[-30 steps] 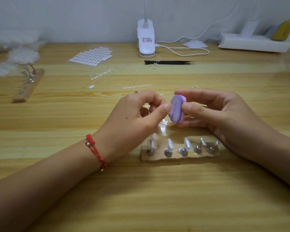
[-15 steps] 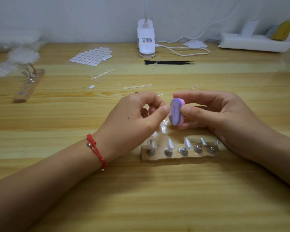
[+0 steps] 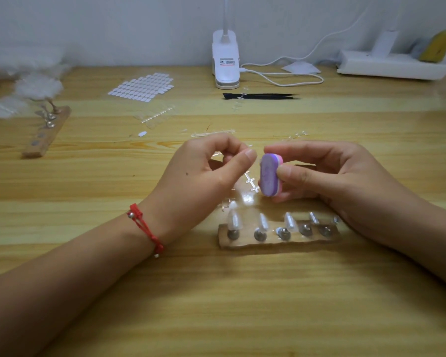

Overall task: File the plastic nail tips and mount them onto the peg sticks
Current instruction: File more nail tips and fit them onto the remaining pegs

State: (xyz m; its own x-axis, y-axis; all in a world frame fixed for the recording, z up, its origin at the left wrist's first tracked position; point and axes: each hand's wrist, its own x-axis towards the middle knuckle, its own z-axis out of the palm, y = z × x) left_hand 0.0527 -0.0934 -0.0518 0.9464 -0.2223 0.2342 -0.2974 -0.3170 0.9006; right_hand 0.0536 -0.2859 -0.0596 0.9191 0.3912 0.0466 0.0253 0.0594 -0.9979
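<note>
My right hand (image 3: 325,176) grips a small purple and pink filing block (image 3: 269,175) upright between thumb and fingers. My left hand (image 3: 204,173) pinches a clear nail tip between thumb and forefinger, just left of the block; the tip is nearly hidden by the fingers. In front of both hands lies a wooden base (image 3: 278,240) with several metal peg sticks, and clear nail tips (image 3: 233,220) sit on them. Clear plastic sprue pieces (image 3: 251,182) lie under the hands.
A sheet of adhesive tabs (image 3: 142,87) and clear nail strips (image 3: 213,134) lie further back. A second wooden peg base (image 3: 47,132) is at the left, black tweezers (image 3: 260,96) and a white lamp base (image 3: 225,63) at the back, a white box (image 3: 392,65) at back right.
The filing block has shifted slightly down and left against the pinched tip, then back; both hands stay in the same place.
</note>
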